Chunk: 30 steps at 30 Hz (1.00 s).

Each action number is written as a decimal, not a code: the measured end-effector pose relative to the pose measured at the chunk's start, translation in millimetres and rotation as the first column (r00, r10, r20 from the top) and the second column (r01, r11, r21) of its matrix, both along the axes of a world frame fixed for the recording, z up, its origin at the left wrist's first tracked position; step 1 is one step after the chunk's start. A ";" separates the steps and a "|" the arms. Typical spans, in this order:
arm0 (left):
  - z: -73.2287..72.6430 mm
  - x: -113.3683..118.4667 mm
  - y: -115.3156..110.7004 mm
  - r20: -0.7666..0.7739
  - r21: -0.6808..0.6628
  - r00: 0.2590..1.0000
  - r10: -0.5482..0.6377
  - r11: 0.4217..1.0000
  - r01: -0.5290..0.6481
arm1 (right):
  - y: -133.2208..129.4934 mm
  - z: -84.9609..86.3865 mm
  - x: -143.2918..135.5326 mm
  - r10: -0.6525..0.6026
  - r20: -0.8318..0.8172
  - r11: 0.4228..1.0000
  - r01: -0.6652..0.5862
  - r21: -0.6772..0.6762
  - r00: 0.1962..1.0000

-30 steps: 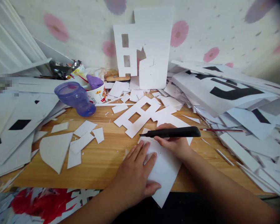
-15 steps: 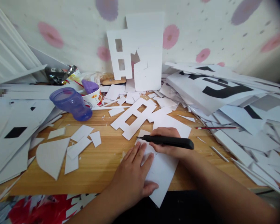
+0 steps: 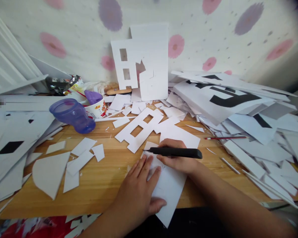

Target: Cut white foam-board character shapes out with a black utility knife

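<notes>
Two hands at work on a white sheet with a black knife, on a bench strewn with offcuts.

The fingers of the right hand are clamped around a black knife, held level, its tip pointing left over the white sheet. The left hand lies flat on that sheet, fingers spread, holding nothing. The sheet sits at the near edge of the wooden bench. Just beyond lies a white cutout with windows; far left a purple cup lies tipped; to the right, a red pencil beside stacked boards.
</notes>
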<state>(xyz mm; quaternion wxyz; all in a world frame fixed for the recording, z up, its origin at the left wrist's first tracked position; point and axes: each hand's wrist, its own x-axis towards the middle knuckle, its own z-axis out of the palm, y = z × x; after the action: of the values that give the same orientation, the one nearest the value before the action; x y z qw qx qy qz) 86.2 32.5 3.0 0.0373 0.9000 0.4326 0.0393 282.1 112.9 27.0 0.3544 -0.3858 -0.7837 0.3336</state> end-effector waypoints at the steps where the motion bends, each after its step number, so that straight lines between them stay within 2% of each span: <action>1: 0.2 0.1 -0.1 -0.002 0.007 1.000 0.004 1.000 -0.004 | 0.8 0.7 -1.6 0.012 -0.018 1.000 -0.012 0.024 1.000; 3: 1.0 0.3 -0.5 -0.002 0.021 1.000 0.010 1.000 -0.010 | 2.7 2.7 -4.7 0.047 -0.035 0.997 -0.045 0.056 0.998; 10: 3.0 0.2 -2.0 0.015 0.016 1.000 0.016 1.000 -0.016 | 7.1 11.3 -9.1 0.127 -0.005 0.991 -0.126 0.037 0.992; 15: 3.7 0.9 0.0 0.001 -0.023 1.000 0.021 1.000 -0.021 | 6.0 6.4 -2.8 0.110 0.026 0.987 -0.112 0.115 0.994; 21: 4.6 1.2 0.3 0.004 -0.023 1.000 0.031 0.999 -0.031 | 6.2 5.1 3.1 0.198 0.139 0.960 -0.221 0.175 0.970; 30: 2.6 4.1 0.1 0.033 -0.036 0.997 0.064 0.997 -0.063 | 10.8 9.9 12.7 0.285 0.199 0.926 -0.323 0.197 0.938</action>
<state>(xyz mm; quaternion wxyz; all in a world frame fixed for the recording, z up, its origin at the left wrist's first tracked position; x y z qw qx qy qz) 90.3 32.6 5.6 0.0590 0.8841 0.4610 0.0484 294.8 123.6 36.9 0.2730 -0.2428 -0.8939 0.2595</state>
